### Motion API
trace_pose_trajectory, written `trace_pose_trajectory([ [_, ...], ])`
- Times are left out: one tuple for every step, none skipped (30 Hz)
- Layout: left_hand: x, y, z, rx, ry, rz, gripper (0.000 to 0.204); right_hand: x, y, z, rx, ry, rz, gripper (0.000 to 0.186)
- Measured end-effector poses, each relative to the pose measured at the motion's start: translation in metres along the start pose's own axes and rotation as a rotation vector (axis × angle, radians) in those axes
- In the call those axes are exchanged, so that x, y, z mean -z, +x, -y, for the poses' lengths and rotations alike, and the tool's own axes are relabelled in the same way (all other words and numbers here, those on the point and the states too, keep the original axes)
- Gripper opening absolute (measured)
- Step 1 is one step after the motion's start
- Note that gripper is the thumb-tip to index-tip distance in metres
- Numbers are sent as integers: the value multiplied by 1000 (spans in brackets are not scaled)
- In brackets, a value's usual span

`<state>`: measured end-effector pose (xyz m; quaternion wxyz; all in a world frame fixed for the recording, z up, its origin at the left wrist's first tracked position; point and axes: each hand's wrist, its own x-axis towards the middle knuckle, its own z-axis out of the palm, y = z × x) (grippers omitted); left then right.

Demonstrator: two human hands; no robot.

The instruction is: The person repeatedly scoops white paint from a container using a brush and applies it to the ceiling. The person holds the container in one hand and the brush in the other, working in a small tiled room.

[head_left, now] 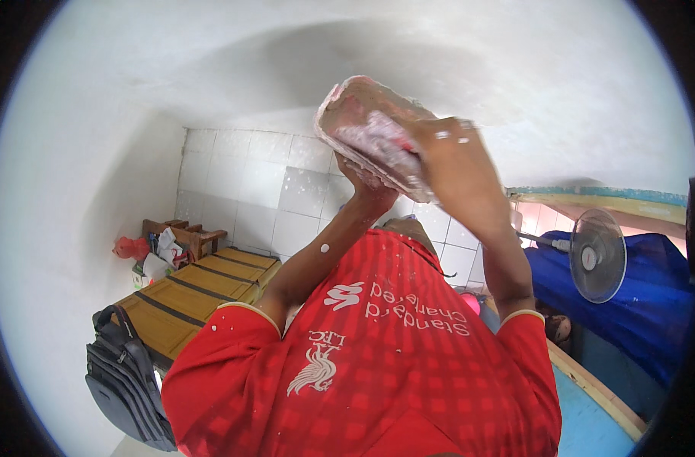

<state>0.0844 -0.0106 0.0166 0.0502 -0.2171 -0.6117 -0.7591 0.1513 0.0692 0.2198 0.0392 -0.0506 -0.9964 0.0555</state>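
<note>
In front of the white wall I hold up a shallow tray-like container (340,114), tilted toward me, its rim and inside smeared with white and pinkish stuff. My left hand (372,189) is closed on its lower edge from below, and the fingers are partly hidden behind it. My right hand (463,169) is closed at the tray's right side and blurred by motion. From its fingers a whitish, smeared object (382,139) with a red patch reaches into the tray; its kind is unclear. White flecks dot my right hand and left forearm.
A white wall (515,68) rises close ahead, above a floor of white and grey tiles (302,190). At left are yellow-brown panelled furniture (187,293) and a dark backpack (123,373). At right, a fan (591,257) stands by blue cloth (629,293).
</note>
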Motion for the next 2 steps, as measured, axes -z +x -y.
trace_pose_trajectory([
  [-2, 1, -3, -64, 22, -25, 62, 27, 9, 11, -233, 236, 190, 44],
  [-3, 3, -6, -129, 43, -49, 62, 25, 9, 10, -228, 239, 193, 44],
])
